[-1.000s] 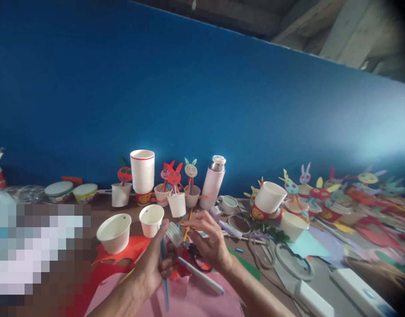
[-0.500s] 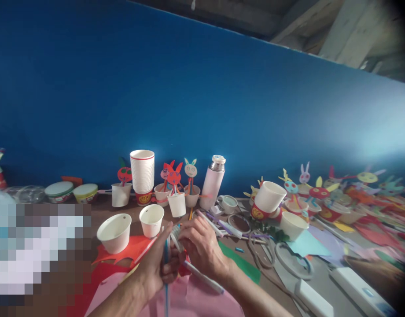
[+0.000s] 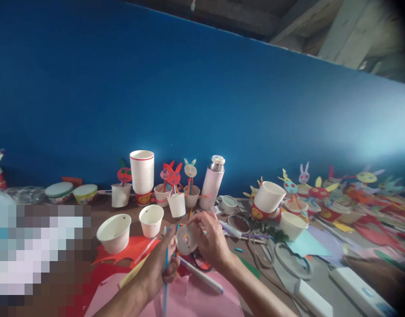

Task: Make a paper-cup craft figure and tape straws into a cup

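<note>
My left hand is closed around a long thin blue straw, held upright. Its fingers reach the edge of a whitish, translucent round piece that looks like a roll of clear tape. My right hand grips this roll from the right, its face toward me and a pink-orange spot at its centre. Below the hands lie a white marker with a purple end and dark scissor handles, partly hidden. Pink paper spreads underneath.
White paper cups stand behind my hands, some holding paper rabbits. A tall cup stack and a pink thermos stand by the blue wall. At right are cables, a white power strip and coloured paper.
My right hand has turned and shifted slightly right, so the roll's round face now shows instead of its edge. The scissor handles have come into view. My left hand still holds the straw.
</note>
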Demonstrator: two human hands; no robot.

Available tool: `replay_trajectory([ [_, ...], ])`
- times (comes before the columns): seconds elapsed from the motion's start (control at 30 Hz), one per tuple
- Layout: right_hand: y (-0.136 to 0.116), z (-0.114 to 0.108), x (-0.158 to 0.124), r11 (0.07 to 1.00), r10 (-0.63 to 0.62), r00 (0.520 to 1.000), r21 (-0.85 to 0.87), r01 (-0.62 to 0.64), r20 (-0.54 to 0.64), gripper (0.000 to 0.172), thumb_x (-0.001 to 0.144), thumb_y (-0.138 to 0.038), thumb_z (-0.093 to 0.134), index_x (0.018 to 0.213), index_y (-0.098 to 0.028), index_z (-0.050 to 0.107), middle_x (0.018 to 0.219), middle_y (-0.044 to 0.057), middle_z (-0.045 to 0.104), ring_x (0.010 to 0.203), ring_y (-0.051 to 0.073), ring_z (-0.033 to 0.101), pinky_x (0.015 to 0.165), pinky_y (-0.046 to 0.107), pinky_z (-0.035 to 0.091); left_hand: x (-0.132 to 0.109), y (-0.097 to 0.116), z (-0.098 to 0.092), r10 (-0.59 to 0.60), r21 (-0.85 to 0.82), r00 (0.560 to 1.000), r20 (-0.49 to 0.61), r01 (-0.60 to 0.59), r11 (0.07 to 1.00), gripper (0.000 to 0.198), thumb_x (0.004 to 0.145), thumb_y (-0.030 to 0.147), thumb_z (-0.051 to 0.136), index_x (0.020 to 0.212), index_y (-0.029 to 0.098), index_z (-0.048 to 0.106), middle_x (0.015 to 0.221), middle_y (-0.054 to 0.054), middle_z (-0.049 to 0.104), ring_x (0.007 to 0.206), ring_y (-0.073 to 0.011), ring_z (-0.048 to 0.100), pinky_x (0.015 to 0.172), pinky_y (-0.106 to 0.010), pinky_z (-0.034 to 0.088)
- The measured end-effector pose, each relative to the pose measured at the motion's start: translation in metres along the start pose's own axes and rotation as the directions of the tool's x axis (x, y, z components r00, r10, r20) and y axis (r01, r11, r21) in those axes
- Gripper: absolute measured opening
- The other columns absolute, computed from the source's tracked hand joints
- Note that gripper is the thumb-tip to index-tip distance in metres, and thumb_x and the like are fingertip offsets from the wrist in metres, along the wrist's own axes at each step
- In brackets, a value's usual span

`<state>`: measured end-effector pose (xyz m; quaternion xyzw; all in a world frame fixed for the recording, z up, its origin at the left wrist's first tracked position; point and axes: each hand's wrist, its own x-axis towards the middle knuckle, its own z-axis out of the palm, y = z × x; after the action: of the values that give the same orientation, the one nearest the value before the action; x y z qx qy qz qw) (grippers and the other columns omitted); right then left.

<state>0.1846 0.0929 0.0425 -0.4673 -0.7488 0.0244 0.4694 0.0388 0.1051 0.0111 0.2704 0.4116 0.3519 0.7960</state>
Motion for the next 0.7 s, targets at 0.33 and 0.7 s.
replay_trajectory([
  [0.33, -0.004, -0.006, 0.002, 0.987, 0.157, 0.973, 0.005, -0.160, 0.169, 0.010, 0.084, -0.016, 0.047, 0.079, -0.020, 0.054, 0.074, 0.000, 0.060, 0.074, 0.017, 0.049, 0.067, 0.027, 0.036, -0.019, 0.008, 0.016, 0.327, 0.285, 0.944, 0.041, -0.325, 0.902, 0.032, 0.064, 0.030, 0.068, 0.092, 0.018, 0.058, 0.039, 0.011, 0.042, 0.030, -0.0022, 0.022, 0.034, -0.018, 0.013],
  [0.7, -0.004, 0.004, -0.005, 0.997, 0.073, 0.997, -0.027, -0.072, 0.016, 0.012, 0.088, -0.020, 0.041, 0.081, -0.019, 0.051, 0.075, 0.002, 0.060, 0.076, 0.018, 0.050, 0.072, 0.030, 0.037, -0.028, 0.004, 0.022, 0.133, 0.290, 0.991, 0.016, -0.132, 0.948, 0.024, 0.064, 0.036, 0.060, 0.054, 0.017, 0.051, 0.037, 0.004, 0.050, 0.027, -0.0003, 0.019, 0.033, -0.018, 0.009],
])
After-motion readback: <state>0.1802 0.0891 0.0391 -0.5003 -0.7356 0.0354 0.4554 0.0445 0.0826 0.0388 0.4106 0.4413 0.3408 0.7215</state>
